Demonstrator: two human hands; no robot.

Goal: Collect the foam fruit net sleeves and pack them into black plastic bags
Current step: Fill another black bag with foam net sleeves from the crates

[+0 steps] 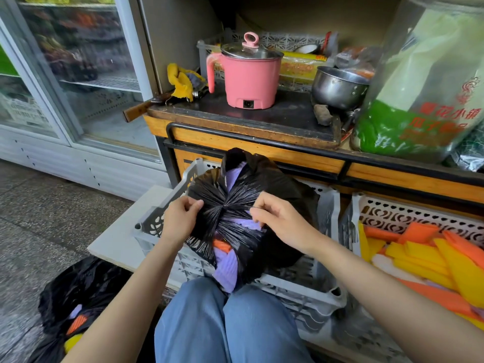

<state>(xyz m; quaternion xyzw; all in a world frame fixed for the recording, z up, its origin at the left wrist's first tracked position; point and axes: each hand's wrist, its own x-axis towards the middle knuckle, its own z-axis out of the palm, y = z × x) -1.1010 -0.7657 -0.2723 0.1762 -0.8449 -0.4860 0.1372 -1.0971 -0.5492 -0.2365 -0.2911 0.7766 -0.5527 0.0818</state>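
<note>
A black plastic bag (272, 184) stuffed with purple foam sleeves (226, 268) and an orange one rests in a grey crate (301, 292) in front of my knees. Its handles are pulled tight and cross in a knot at the middle. My left hand (180, 221) pinches the left handle strip. My right hand (280, 218) pinches the right strip. A second black bag (70, 297) with purple, orange and yellow sleeves lies on the floor at the lower left. Loose orange and yellow sleeves (419, 255) fill another grey crate (408, 210) on the right.
A wooden counter (262, 148) stands right behind the crates, carrying a pink electric pot (248, 74), a steel pot (337, 87) and a big green-and-white sack (421, 95). A glass-door fridge (78, 74) is on the left above a stone floor.
</note>
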